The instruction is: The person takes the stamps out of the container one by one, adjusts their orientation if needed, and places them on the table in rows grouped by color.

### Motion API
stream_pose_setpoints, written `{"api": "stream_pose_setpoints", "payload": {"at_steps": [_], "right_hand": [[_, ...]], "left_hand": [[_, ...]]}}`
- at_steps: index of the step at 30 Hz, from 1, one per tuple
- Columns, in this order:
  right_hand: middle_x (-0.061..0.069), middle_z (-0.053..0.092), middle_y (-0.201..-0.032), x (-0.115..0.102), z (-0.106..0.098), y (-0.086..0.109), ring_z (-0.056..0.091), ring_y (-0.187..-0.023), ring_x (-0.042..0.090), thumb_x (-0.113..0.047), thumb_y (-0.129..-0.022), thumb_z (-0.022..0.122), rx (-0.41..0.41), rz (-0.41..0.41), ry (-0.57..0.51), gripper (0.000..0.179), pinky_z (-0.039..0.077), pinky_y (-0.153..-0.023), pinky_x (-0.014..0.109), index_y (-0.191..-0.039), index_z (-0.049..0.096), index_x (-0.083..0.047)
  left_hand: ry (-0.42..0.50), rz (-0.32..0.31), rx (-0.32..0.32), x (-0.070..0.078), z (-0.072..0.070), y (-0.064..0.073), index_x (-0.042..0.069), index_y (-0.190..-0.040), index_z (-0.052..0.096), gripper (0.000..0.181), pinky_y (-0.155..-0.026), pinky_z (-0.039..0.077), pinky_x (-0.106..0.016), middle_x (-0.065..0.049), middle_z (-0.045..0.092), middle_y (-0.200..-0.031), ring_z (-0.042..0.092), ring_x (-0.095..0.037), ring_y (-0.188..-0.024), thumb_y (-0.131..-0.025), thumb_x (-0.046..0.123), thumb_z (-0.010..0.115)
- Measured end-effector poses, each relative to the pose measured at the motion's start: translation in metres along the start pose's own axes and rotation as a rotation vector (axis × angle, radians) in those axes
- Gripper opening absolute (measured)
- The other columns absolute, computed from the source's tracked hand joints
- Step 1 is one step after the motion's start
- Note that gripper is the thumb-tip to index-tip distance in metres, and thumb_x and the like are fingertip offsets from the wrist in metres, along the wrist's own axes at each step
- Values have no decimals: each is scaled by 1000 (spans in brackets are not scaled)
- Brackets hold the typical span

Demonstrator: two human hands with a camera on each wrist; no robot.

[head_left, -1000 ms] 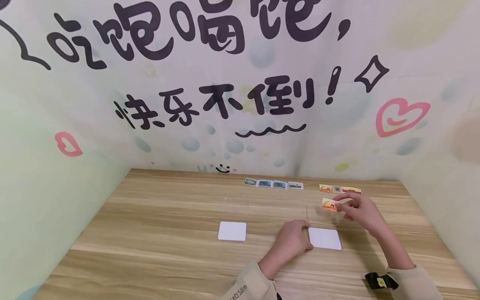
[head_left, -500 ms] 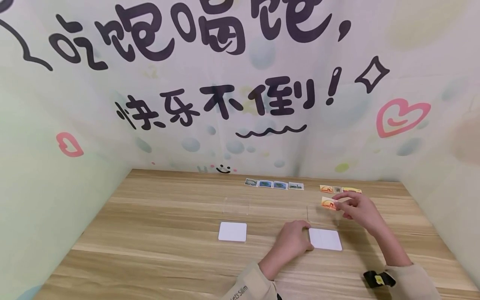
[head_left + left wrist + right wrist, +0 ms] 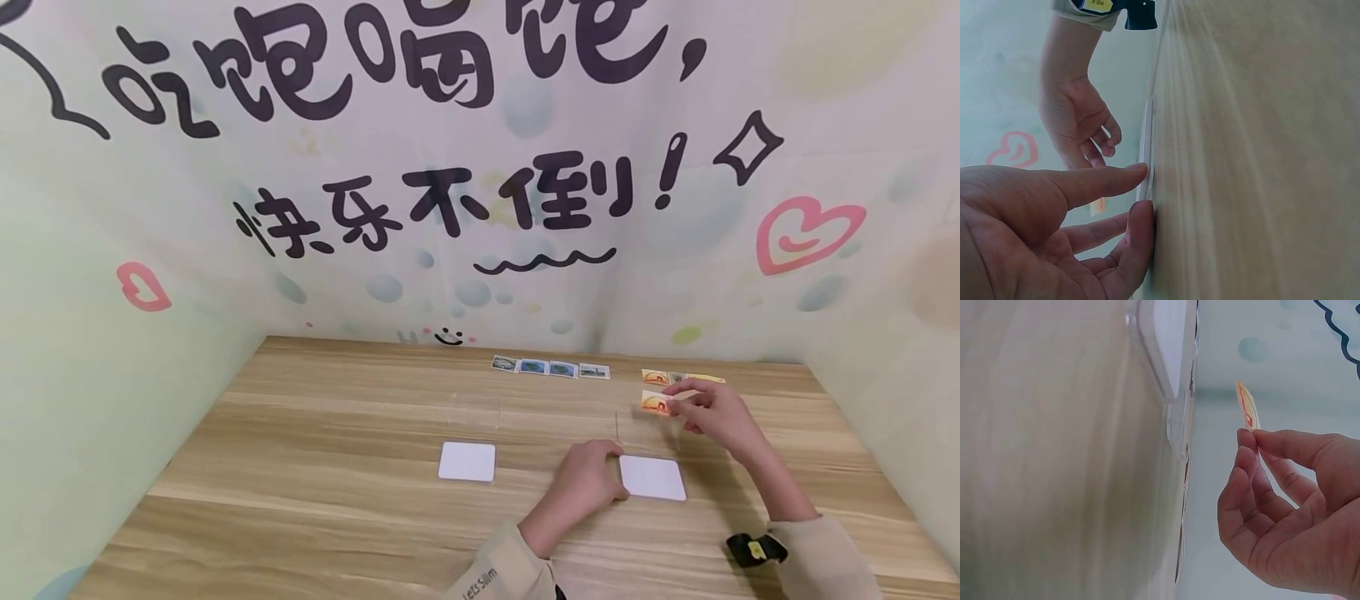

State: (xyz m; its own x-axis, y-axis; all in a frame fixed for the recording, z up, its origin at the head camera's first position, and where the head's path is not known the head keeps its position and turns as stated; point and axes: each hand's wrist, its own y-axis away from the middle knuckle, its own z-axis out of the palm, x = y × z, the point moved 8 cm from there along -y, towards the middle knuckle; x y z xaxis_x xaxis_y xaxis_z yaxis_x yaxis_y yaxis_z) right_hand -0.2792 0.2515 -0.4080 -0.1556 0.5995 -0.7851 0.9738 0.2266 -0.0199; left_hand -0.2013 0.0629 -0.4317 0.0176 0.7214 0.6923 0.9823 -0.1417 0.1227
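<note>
My right hand (image 3: 723,423) pinches a small orange-and-yellow stamp (image 3: 655,403) between thumb and index finger. In the right wrist view the stamp (image 3: 1247,406) stands up from the fingertips, clear of the table, slightly bent. My left hand (image 3: 585,483) holds the left side of a flat clear plastic case with a white card (image 3: 652,478) inside. Its thumb and index finger sit at the case's left corners. In the left wrist view the left hand (image 3: 1079,231) has thumb and fingertip at the case's edge (image 3: 1145,140), low on the table.
A transparent lid (image 3: 617,427) lies just behind the held case. Further left are another white card (image 3: 467,462) and a transparent piece (image 3: 476,411). Blue and grey stamps (image 3: 550,368) line the back, with an orange stamp (image 3: 655,377) and others at right. A printed curtain (image 3: 420,292) closes the back.
My right hand has shifted slightly back and left with the stamp, toward the row of stamps behind. The left hand keeps its place on the case.
</note>
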Motion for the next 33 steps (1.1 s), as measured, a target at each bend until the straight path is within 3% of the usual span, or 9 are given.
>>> {"api": "stream_pose_setpoints", "payload": {"at_steps": [11, 20, 33], "right_hand": [[18, 75, -92, 5, -1, -6, 60, -64, 19, -10, -104, 65, -8, 13, 11, 27, 55, -62, 31, -123, 67, 10], [14, 75, -89, 8, -2, -11, 59, -62, 18, -10, -105, 64, -12, 23, 17, 28, 54, -60, 29, -123, 66, 11], [16, 75, -92, 10, -2, -16, 60, -64, 19, -9, -104, 65, -28, 40, 9, 28, 55, -62, 30, -124, 65, 11]], "left_hand": [[13, 8, -6, 0, 0, 0, 13, -117, 79, 44, -91, 52, -26, 0, 76, -118, 66, -17, -113, -76, 10, 95], [29, 11, -18, 0, 0, 0, 11, -116, 78, 44, -84, 52, -25, -1, 77, -115, 68, -13, -103, -76, 8, 94], [24, 5, -16, 1, -1, 0, 11, -117, 78, 44, -86, 53, -25, -2, 77, -117, 68, -13, -107, -76, 9, 94]]}}
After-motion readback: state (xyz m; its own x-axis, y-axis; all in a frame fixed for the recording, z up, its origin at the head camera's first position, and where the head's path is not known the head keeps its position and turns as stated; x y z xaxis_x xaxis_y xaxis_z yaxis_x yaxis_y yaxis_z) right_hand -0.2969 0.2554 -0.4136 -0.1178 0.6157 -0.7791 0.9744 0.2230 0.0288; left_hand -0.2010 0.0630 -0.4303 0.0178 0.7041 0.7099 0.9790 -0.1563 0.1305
